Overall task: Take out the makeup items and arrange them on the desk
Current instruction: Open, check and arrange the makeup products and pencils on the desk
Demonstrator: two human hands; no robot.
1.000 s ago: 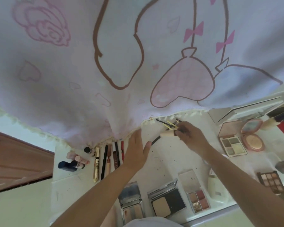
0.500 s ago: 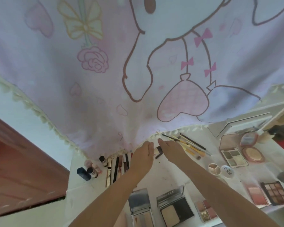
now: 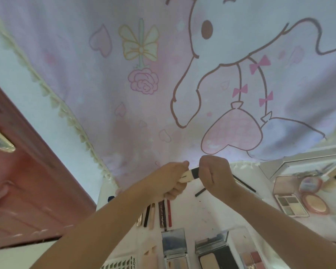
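White desk [image 3: 211, 212], backed by a pink cartoon curtain [image 3: 163, 94]. Item in hand: one brush [image 3: 190, 174], cream handle and black ferrule, held level above the desk just in front of the curtain hem. Your left hand [image 3: 171, 181] curls round the handle end; your right hand [image 3: 215, 175] is fisted over the other end, likely to pull off a cover or straighten it. Both wrists are raised, knuckles toward the curtain. Below the brush: pencils and lip sticks [image 3: 157, 212] in a row; open compacts [image 3: 213, 253] nearer you.
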